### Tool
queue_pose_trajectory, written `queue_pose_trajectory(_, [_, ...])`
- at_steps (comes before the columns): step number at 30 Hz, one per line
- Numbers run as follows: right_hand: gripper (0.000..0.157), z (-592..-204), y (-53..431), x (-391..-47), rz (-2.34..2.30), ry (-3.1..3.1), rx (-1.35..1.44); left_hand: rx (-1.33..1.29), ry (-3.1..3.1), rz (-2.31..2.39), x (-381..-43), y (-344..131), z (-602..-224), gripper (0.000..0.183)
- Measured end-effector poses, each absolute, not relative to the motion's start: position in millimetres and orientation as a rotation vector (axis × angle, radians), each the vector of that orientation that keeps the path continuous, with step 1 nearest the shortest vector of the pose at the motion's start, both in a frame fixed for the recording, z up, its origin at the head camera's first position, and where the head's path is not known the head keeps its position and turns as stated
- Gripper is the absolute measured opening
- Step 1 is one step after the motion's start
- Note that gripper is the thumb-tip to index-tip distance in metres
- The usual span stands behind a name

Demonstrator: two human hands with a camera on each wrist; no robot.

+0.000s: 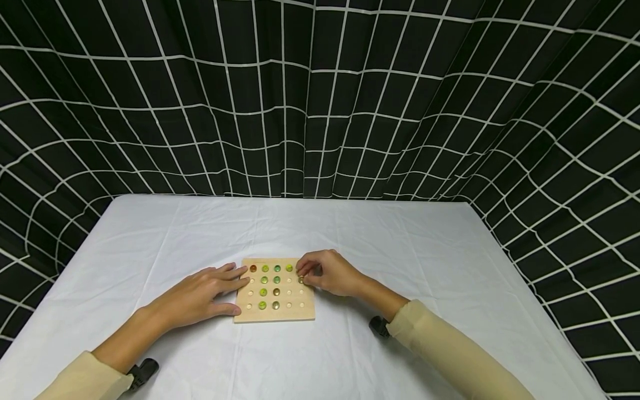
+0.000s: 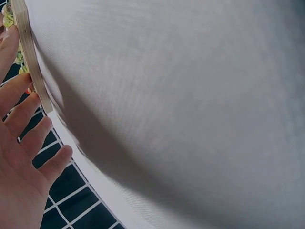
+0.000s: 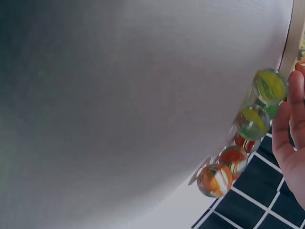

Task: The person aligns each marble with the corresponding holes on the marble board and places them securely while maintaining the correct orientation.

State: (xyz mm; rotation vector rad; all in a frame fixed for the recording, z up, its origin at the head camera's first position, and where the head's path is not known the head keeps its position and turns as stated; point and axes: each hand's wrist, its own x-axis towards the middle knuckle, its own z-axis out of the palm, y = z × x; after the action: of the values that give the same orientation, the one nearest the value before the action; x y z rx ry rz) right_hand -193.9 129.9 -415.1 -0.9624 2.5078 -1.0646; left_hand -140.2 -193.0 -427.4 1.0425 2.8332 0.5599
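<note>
A wooden board (image 1: pixel 295 315) with rows of round hollows lies on the white cloth. Glass marbles fill several hollows, among them a reddish-brown marble (image 1: pixel 253 268) at the far left corner and a green marble (image 1: pixel 277 268) in the far row. My left hand (image 1: pixel 202 291) rests its spread fingertips along the board's left edge. Over the right side, my right hand (image 1: pixel 337 274) pinches a marble (image 1: pixel 301 279) at a hollow in the second row. Loose marbles, including a yellow-green marble (image 3: pixel 270 87) and an orange-white marble (image 3: pixel 215 181), appear beside that hand in the right wrist view.
White cloth (image 1: pixel 425 244) covers the table around the board. Beyond its far edge hangs a black curtain (image 1: pixel 295 128) with a white grid. Black wrist devices sit under both forearms, a left device (image 1: pixel 143 373) and a right device (image 1: pixel 379 326).
</note>
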Motion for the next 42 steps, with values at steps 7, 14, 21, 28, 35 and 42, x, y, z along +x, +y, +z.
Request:
queue_pose_trajectory(7, [0.022, -403.2, 144.8, -197.1, -1.132, 2.512, -0.959, 1.067, 2.842, 0.558, -140.6, -193.2, -427.3, 0.067])
queue_pose_trajectory(14, [0.026, -393.0, 176.2, -201.5, -1.138, 2.606, -0.917, 1.064, 2.838, 0.559, -139.7, -194.1, -426.8, 0.068])
queue_pose_trajectory(21, [0.023, -397.2, 205.5, -199.4, -1.168, 2.609, -0.858, 1.07, 2.842, 0.56, -139.6, -194.8, -426.8, 0.067])
queue_pose_trajectory(28, [0.023, -404.2, 226.4, -191.7, -1.145, 2.561, -0.805, 1.074, 2.843, 0.545, -139.9, -194.7, -428.4, 0.067])
queue_pose_trajectory(35, [0.023, -409.2, 238.7, -185.9, -1.16, 2.499, -0.783, 1.094, 2.859, 0.552, -140.0, -194.5, -429.1, 0.065])
queue_pose_trajectory(42, [0.022, -408.9, 242.7, -182.6, -1.142, 2.481, -0.781, 1.089, 2.861, 0.551, -140.0, -194.3, -428.5, 0.065])
